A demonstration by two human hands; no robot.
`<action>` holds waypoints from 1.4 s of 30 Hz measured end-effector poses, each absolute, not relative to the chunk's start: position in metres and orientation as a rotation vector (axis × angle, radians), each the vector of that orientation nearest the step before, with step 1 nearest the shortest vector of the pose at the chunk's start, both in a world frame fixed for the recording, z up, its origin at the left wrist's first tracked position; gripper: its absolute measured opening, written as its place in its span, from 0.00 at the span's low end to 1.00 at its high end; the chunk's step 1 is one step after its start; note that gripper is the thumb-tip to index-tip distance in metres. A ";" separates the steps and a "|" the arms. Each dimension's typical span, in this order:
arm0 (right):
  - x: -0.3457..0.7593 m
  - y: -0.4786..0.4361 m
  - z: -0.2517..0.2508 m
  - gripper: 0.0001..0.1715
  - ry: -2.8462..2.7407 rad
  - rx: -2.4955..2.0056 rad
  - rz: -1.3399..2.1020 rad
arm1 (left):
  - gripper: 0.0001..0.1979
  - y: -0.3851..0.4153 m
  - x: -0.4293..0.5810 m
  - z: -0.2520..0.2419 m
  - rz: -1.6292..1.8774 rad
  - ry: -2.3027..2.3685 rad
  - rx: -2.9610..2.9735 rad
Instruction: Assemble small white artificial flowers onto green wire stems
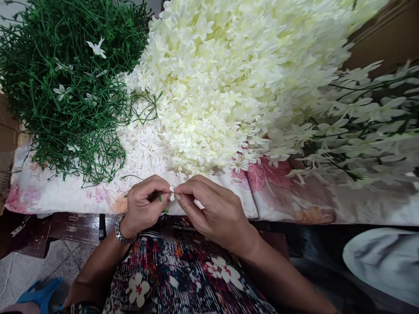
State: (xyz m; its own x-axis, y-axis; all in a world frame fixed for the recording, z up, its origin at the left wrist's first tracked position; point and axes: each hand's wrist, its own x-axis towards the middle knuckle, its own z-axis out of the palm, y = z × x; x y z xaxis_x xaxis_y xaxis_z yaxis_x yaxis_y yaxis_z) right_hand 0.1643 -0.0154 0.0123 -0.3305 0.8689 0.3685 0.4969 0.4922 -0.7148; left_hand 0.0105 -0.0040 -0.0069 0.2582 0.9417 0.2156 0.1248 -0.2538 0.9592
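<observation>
A floral cloth [73, 196] is lying beneath a heap of green stems [75, 87] and a mound of white blossoms [245, 78]; cardboard [389, 41] is standing far right, tiled floor [62, 264] showing lower left. At the cloth's near edge, the left hand [145, 205] is gripping a green sprig [160, 198], the right hand [214, 209] pinching a small white flower [172, 192].

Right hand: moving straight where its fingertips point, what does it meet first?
The small white flower, seemingly touching the fingertips of the right hand. Just past it in that line come the thumb and forefinger of the left hand; exact depth is unclear.
</observation>
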 end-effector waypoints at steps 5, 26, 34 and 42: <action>0.173 -0.011 0.013 0.26 -1.978 -1.110 0.703 | 0.04 -0.004 0.009 -0.007 1.206 1.032 1.289; 0.168 -0.013 0.003 0.04 -1.763 -1.205 0.775 | 0.08 -0.016 0.005 0.002 0.923 1.115 1.327; 0.166 -0.014 0.014 0.06 -1.839 -1.071 0.819 | 0.07 -0.018 0.004 0.002 1.021 1.091 1.664; 0.169 -0.013 0.014 0.09 -2.047 -0.999 0.749 | 0.06 -0.017 0.001 -0.002 0.976 1.093 1.926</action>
